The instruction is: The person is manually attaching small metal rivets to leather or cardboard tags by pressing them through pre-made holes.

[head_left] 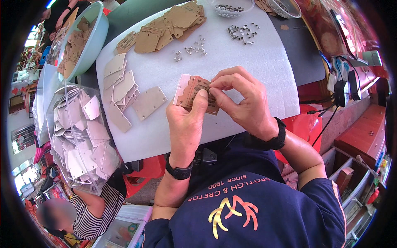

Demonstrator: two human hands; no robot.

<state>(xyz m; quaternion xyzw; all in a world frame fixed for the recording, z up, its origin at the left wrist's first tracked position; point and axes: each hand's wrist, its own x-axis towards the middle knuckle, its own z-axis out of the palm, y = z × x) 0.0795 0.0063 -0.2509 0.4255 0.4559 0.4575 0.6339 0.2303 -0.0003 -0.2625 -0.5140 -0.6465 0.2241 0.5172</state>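
In front of me, above a white foam sheet (215,45), my left hand (186,124) grips a small stack of printed brown cardboard cards (197,88) with a pale one at its left edge. The thumb presses on the top card. My right hand (246,101) is at the stack's right edge, thumb and index finger pinched together; what lies between the tips is hidden. Left of the hands, several grey-beige cards (124,89) lie loosely fanned, with one card (149,102) nearest my left hand. Beyond them rest small clear-looking fasteners (195,49) and round metal caps (242,34).
A heap of brown cards (169,28) sits at the far side. Bowls of metal pieces (217,10) stand behind. To the left are a pale blue basin (102,35) and a clear bin of white cards (80,136). A person in a striped shirt (99,215) is at lower left.
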